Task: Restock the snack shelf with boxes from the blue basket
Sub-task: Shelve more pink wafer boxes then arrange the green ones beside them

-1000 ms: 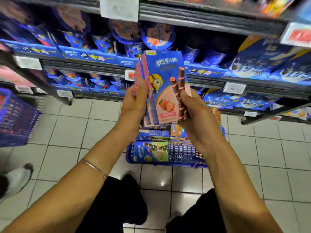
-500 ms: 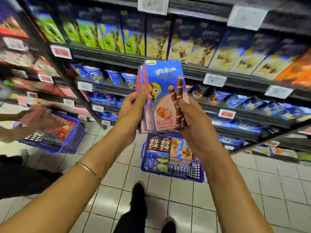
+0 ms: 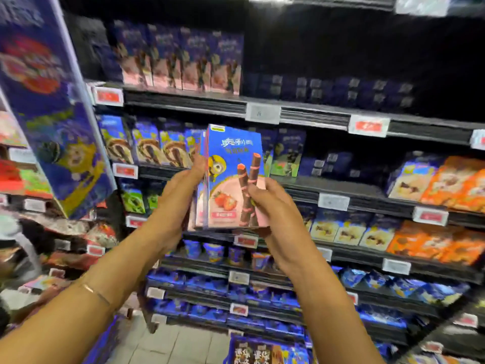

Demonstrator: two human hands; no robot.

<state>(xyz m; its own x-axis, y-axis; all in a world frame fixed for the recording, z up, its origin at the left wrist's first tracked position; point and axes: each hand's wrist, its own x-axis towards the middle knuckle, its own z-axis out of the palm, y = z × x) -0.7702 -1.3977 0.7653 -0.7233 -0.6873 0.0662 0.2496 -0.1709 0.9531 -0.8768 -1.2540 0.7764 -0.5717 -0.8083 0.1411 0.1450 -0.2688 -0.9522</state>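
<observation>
Snack shelves (image 3: 315,119) fill the far wall. Near them, the left hand (image 3: 181,195) and right hand (image 3: 273,208) grip an upright stack of strawberry boxes (image 3: 231,158) from either side, the blue basket (image 3: 232,346) far below.

Pink-and-blue boxes (image 3: 181,61) are ranged on the snack shelf (image 3: 315,114) at 11 o'clock; the blue basket (image 3: 232,349) is set on the floor (image 3: 183,345) at 6 o'clock.

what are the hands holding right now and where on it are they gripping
A stack of upright strawberry wafer-roll boxes. The left hand grips the stack's left side; the right hand grips its lower right edge.
</observation>
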